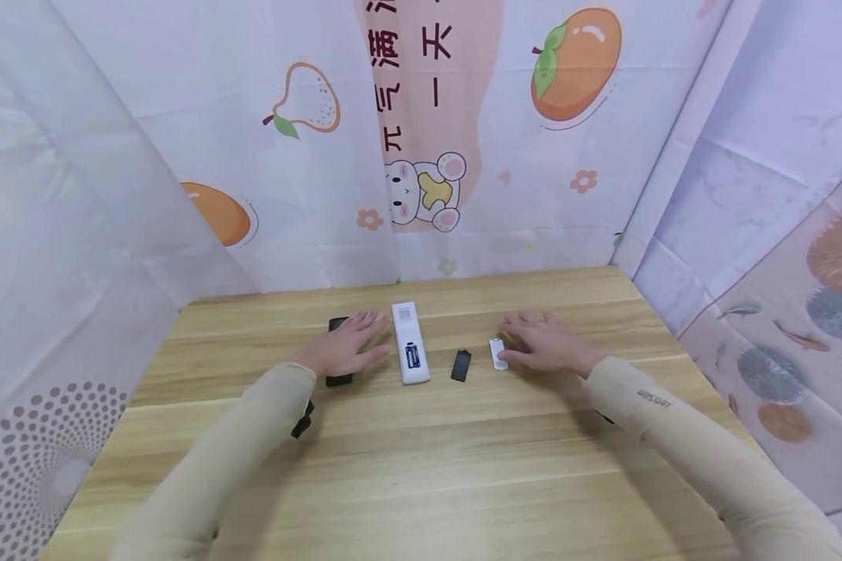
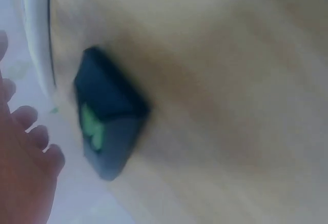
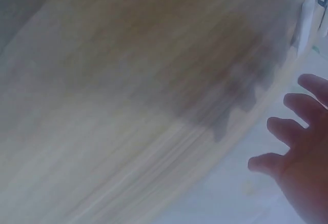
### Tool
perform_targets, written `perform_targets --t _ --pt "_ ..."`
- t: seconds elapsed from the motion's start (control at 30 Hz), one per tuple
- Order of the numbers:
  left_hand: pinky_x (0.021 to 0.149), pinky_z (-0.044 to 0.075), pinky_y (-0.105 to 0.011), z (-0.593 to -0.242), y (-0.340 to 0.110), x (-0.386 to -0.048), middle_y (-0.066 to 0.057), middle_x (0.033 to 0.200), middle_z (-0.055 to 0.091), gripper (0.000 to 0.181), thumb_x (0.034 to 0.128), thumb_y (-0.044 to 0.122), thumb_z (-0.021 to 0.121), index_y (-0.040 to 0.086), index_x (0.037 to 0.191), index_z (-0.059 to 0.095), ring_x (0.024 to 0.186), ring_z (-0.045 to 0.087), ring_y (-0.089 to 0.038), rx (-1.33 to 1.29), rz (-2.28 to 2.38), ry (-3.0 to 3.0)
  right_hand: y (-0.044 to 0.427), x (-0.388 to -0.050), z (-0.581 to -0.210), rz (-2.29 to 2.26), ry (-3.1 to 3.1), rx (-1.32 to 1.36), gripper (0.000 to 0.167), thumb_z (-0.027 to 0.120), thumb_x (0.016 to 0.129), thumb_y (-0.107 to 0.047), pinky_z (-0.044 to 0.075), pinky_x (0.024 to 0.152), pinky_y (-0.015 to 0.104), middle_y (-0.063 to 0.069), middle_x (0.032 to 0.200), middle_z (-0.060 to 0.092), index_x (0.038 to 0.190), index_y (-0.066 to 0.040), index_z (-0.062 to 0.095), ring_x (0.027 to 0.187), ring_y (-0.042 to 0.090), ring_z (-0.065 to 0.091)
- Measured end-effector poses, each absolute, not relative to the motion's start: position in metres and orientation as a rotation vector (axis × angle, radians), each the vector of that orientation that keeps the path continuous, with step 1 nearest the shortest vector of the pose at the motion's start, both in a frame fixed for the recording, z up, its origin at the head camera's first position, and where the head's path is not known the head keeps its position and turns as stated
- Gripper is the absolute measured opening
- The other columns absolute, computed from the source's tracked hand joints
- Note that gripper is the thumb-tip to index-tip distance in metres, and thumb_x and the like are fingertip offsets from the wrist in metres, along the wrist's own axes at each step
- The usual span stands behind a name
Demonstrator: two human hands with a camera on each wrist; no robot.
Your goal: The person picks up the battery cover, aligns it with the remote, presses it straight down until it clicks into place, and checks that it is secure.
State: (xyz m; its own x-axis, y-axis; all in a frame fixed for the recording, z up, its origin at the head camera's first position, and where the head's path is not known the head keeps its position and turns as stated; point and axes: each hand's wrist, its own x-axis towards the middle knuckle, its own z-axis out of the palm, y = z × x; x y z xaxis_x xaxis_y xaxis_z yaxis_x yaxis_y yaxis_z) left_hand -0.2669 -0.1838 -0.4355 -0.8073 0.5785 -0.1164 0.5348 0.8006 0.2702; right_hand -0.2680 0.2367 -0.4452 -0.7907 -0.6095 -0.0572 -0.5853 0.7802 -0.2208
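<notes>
A white remote control (image 1: 410, 343) lies back-up on the wooden table, its battery compartment uncovered and dark blue batteries (image 1: 412, 356) inside. To its left is a black remote (image 2: 110, 93), partly hidden in the head view by my left hand (image 1: 347, 347); green shows in its recess in the left wrist view. That hand hovers with loosely spread fingers and grips nothing. A black battery cover (image 1: 461, 365) and a white battery cover (image 1: 497, 353) lie right of the white remote. My right hand (image 1: 543, 344), fingers spread, is beside the white cover, its thumb overlapping the cover's edge.
The wooden table (image 1: 407, 467) ends at a printed curtain (image 1: 463, 257) at the back. More curtains hang at the left and right. A small dark item (image 1: 302, 419) shows beside the left sleeve, probably part of the wrist gear.
</notes>
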Motion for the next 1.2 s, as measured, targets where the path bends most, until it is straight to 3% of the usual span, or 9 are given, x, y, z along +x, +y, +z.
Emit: perform_targets --t 0.27,0.47,0.63,0.93,1.2 --pt "0.121 0.019 -0.056 -0.421 -0.175 -0.29 -0.023 0.163 0.024 0.077 0.1042 0.049 0.049 0.005 0.161 0.022 0.15 0.021 -0.041 0.755 0.494 2.833 0.232 -0.274 -0.449 -0.402 2.911 -1.118 0.066 0.07 0.095 -0.045 0.044 0.106 0.058 0.021 0.135 0.061 0.139 0.002 0.057 0.125 0.041 0.057" --pt "0.121 0.024 -0.052 -0.424 -0.168 -0.303 -0.02 0.161 0.031 0.083 0.098 0.043 0.066 0.001 0.158 0.027 0.146 0.033 -0.038 0.747 0.639 2.769 0.23 -0.277 -0.446 -0.458 2.896 -1.135 0.059 0.078 0.091 -0.035 0.046 0.103 0.059 0.023 0.13 0.063 0.133 0.002 0.062 0.12 0.042 0.059" --pt "0.122 0.023 -0.049 -0.424 -0.156 -0.308 -0.023 0.161 0.03 0.091 0.0913 0.038 0.076 -0.003 0.157 0.028 0.147 0.029 -0.038 0.726 0.64 2.719 0.229 -0.279 -0.444 -0.447 2.871 -1.087 0.058 0.079 0.09 -0.035 0.047 0.103 0.058 0.021 0.13 0.063 0.133 0.001 0.063 0.12 0.04 0.059" --pt "0.122 0.022 -0.05 -0.423 -0.147 -0.313 -0.022 0.162 0.027 0.093 0.0915 0.036 0.077 -0.004 0.158 0.025 0.149 0.025 -0.038 0.619 0.747 2.568 0.227 -0.282 -0.443 -0.44 2.806 -1.077 0.054 0.076 0.093 -0.035 0.047 0.103 0.055 0.019 0.131 0.063 0.131 0.0 0.065 0.12 0.038 0.059" --pt "0.121 0.024 -0.049 -0.421 -0.138 -0.313 -0.019 0.161 0.032 0.093 0.0912 0.041 0.077 0.001 0.159 0.027 0.148 0.029 -0.034 0.525 0.7 2.542 0.227 -0.282 -0.445 -0.429 2.805 -1.108 0.048 0.078 0.091 -0.035 0.052 0.096 0.052 0.015 0.121 0.066 0.124 -0.002 0.07 0.11 0.032 0.063"
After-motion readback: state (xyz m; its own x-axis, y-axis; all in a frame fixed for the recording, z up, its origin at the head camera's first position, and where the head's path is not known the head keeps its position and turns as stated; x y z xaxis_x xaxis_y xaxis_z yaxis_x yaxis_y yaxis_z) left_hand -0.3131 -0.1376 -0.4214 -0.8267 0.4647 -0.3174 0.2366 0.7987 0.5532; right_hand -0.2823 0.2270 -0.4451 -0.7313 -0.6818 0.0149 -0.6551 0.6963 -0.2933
